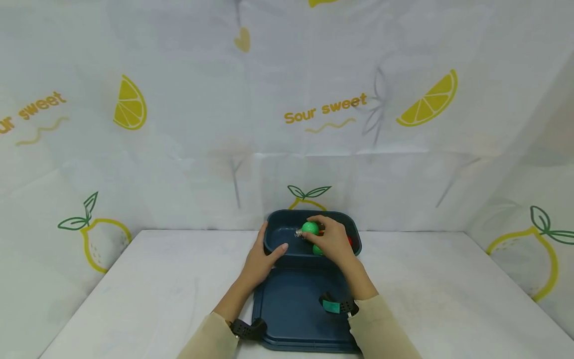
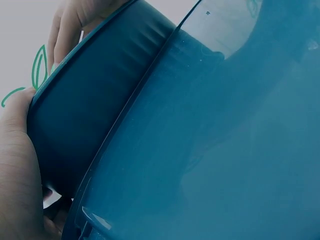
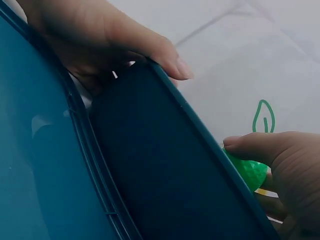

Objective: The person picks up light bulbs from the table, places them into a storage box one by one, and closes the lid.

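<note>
A dark blue bin stands at the back of the table. My left hand grips its left side, thumb over the near rim and fingers along the outside. Over the bin, my right hand pinches a green light bulb between thumb and fingers; its metal screw base points left. The right wrist view shows the thumb against the textured green bulb, partly behind the bin's rim. Under the right hand in the bin lie another green round thing and something red, both partly hidden.
A flat dark blue tray lies in front of the bin, close against it, under my forearms. White table surface extends to both sides. Behind stands a white sheet printed with lemons.
</note>
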Demonstrator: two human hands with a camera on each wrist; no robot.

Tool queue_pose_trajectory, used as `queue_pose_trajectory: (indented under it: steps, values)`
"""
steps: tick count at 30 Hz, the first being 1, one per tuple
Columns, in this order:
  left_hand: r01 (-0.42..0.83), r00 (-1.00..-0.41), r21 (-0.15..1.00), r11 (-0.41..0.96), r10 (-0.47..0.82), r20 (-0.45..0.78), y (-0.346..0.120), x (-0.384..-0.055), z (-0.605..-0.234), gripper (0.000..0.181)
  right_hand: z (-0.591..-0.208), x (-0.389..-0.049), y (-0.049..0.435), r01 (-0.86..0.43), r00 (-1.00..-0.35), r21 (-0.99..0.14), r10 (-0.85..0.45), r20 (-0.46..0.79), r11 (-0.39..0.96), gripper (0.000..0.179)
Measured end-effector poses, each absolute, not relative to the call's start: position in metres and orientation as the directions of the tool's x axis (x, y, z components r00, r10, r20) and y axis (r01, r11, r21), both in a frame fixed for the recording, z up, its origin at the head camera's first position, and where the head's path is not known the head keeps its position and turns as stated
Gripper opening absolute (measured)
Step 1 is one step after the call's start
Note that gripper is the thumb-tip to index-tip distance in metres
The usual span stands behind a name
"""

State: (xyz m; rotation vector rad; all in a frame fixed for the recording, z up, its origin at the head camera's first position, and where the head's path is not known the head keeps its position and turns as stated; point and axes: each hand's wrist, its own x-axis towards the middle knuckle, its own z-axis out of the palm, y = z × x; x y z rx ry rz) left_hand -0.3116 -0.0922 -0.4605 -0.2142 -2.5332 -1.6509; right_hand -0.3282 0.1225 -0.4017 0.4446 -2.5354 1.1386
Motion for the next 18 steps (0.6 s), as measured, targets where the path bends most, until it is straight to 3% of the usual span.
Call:
queue_pose_trajectory:
  steps: [11, 18]
  values:
    - [0.183, -0.983, 0.898, 0.401, 0.062, 0.172, -0.0917, -0.3134, -0.4608, 0.093, -0.4048, -0.3277, 0.116, -0.34, -0.926, -0.553, -0.167, 0.339, 0.761, 0.038]
    - [0.184, -0.983, 0.897, 0.401, 0.06, 0.174, -0.0918, -0.312, -0.4609, 0.093, -0.4042, -0.3241, 0.1141, -0.334, -0.928, -0.535, -0.172, 0.33, 0.776, 0.036]
